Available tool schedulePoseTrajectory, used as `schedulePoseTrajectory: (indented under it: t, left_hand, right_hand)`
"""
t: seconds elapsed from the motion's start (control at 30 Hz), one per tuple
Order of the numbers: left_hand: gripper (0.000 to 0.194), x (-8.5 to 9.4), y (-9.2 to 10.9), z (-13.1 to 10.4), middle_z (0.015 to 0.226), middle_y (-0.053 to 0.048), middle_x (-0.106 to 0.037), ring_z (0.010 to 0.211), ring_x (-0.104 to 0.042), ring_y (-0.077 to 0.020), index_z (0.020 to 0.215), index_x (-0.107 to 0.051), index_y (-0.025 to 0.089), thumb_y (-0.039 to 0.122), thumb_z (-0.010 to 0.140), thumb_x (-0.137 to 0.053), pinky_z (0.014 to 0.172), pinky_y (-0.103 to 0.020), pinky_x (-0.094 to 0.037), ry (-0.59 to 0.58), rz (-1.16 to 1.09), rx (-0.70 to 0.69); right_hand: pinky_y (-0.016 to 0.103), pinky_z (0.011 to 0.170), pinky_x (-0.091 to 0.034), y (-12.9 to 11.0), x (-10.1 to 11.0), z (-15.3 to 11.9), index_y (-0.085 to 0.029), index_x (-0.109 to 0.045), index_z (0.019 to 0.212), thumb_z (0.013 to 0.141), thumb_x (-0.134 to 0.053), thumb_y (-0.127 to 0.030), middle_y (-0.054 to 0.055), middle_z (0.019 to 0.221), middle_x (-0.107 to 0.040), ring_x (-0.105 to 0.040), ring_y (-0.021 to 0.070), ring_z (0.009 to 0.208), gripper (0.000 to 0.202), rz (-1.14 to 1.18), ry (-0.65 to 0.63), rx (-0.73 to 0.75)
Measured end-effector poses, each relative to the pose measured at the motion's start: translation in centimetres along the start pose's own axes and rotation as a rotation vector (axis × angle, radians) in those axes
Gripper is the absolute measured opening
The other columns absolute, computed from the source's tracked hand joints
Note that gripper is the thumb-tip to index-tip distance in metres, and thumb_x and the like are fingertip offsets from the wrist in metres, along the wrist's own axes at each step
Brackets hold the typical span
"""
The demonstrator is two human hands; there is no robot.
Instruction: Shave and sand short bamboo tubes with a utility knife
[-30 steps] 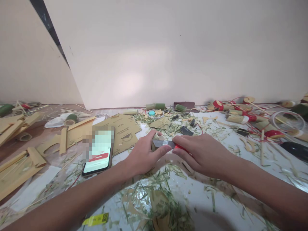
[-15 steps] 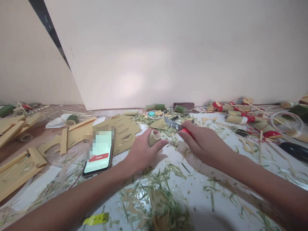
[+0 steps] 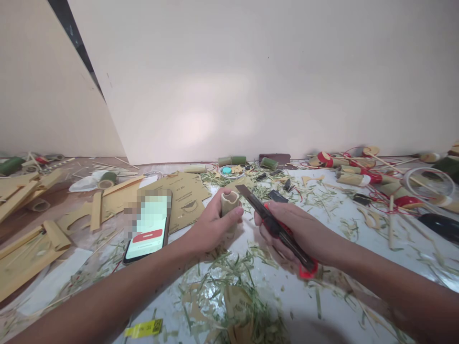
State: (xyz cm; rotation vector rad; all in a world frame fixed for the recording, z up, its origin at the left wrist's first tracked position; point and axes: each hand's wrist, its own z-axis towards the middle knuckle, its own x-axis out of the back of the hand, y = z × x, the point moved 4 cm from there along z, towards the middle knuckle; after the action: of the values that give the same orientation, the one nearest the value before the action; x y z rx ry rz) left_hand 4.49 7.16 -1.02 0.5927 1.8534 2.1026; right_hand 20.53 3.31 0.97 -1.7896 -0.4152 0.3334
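Observation:
My left hand (image 3: 215, 220) is wrapped round a short, pale bamboo tube (image 3: 229, 202), held roughly upright with its hollow, uneven top rim facing up. In my right hand (image 3: 296, 229) lies a utility knife (image 3: 278, 228) with a dark body and red parts. Its blade slants up and left, close to the tube's rim but apart from it. Green and pale bamboo shavings (image 3: 229, 272) cover the white surface (image 3: 287, 306) below both hands.
A phone (image 3: 147, 246) with a lit screen lies left of my left hand on brown sandpaper sheets (image 3: 188, 200). Bamboo pieces with red bands and cord (image 3: 401, 195) crowd the right. Cut bamboo (image 3: 233, 160) sits before the pale wall (image 3: 251, 86). A yellow tag (image 3: 143, 328) lies near me.
My right hand has turned over, so the knife now shows its full length across the palm side. The bamboo tube has been tipped more upright in my left hand.

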Motion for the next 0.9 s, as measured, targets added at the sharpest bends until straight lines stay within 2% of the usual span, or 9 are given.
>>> schedulePoseTrajectory:
  t: [0.07,0.17,0.3,0.37,0.47,0.6,0.7,0.8,0.9]
  left_hand:
    - [0.030,0.0,0.2,-0.1,0.078,0.001,-0.052,0.067,-0.051,-0.0130,0.095,-0.044,0.023,0.049,0.088,-0.057,0.062,-0.028,-0.044,-0.010,0.035,-0.032]
    - [0.029,-0.1,0.2,-0.2,0.081,0.001,-0.053,0.070,-0.051,-0.0132,0.099,-0.045,0.022,0.045,0.088,-0.059,0.065,-0.027,-0.043,-0.043,0.032,-0.071]
    - [0.025,0.0,0.5,-0.1,0.095,-0.002,-0.055,0.085,-0.054,-0.0149,0.104,-0.048,0.021,0.036,0.088,-0.061,0.077,-0.028,-0.045,0.011,0.036,-0.175]
    - [0.021,-0.1,0.7,0.0,0.100,-0.004,-0.055,0.088,-0.054,-0.0149,0.103,-0.049,0.021,0.031,0.088,-0.060,0.080,-0.028,-0.046,0.013,0.026,-0.219]
    - [0.018,-0.2,0.9,0.0,0.102,-0.004,-0.057,0.089,-0.056,-0.0150,0.101,-0.050,0.021,0.024,0.087,-0.060,0.078,-0.027,-0.048,0.036,0.045,-0.252]
    - [0.015,0.1,1.2,-0.2,0.097,-0.003,-0.060,0.091,-0.058,-0.0163,0.095,-0.056,0.021,0.014,0.082,-0.059,0.080,-0.028,-0.047,0.125,0.225,-0.297]
    - [0.016,0.2,1.2,-0.3,0.096,-0.003,-0.063,0.092,-0.059,-0.0179,0.094,-0.058,0.021,0.013,0.080,-0.060,0.083,-0.031,-0.047,0.149,0.313,-0.344]
    - [0.017,0.3,1.2,-0.4,0.098,-0.004,-0.063,0.094,-0.060,-0.0187,0.096,-0.057,0.021,0.015,0.080,-0.061,0.086,-0.033,-0.047,0.143,0.315,-0.396]
    - [0.015,0.3,1.1,-0.4,0.100,-0.004,-0.063,0.095,-0.060,-0.0185,0.097,-0.056,0.021,0.016,0.083,-0.060,0.086,-0.033,-0.048,0.143,0.268,-0.416]
  right_hand:
    - [0.020,0.032,-0.033,0.3,-0.6,-0.2,-0.022,-0.051,0.089,0.095,-0.034,-0.058,-0.008,0.050,-0.049,-0.038,0.0081,0.030,0.041,0.111,-0.034,-0.062]
    - [0.018,0.030,-0.031,0.4,-1.1,-0.6,-0.021,-0.050,0.084,0.092,-0.038,-0.063,-0.008,0.051,-0.050,-0.039,0.0065,0.027,0.044,0.147,-0.093,-0.099]
    - [0.018,0.035,-0.038,0.5,-1.3,-0.8,-0.022,-0.049,0.089,0.094,-0.043,-0.058,-0.008,0.058,-0.055,-0.048,0.0071,0.034,0.036,0.088,-0.095,-0.087]
    - [0.020,0.038,-0.041,0.6,-1.4,-0.9,-0.022,-0.047,0.089,0.095,-0.040,-0.056,-0.008,0.058,-0.054,-0.051,0.0087,0.037,0.035,0.015,-0.097,-0.087]
    - [0.022,0.038,-0.039,0.7,-1.7,-1.1,-0.022,-0.043,0.080,0.098,-0.032,-0.055,-0.007,0.054,-0.049,-0.047,0.0095,0.037,0.039,-0.176,-0.054,-0.065]
    - [0.022,0.042,-0.035,0.0,-1.8,-1.4,-0.023,-0.037,0.073,0.101,-0.029,-0.046,-0.006,0.055,-0.041,-0.040,0.0095,0.043,0.038,-0.534,0.081,0.086]
    - [0.024,0.048,-0.037,-0.3,-2.2,-1.7,-0.023,-0.038,0.073,0.102,-0.027,-0.044,-0.005,0.057,-0.041,-0.039,0.0110,0.049,0.037,-0.615,0.086,0.163]
    - [0.024,0.051,-0.039,0.0,-2.4,-1.8,-0.022,-0.040,0.073,0.101,-0.028,-0.048,-0.004,0.060,-0.043,-0.042,0.0113,0.053,0.040,-0.533,0.058,0.164]
    - [0.023,0.040,-0.033,1.5,-3.0,-1.9,-0.023,-0.041,0.073,0.098,-0.027,-0.058,-0.008,0.050,-0.039,-0.035,0.0090,0.038,0.046,-0.233,-0.141,-0.040]
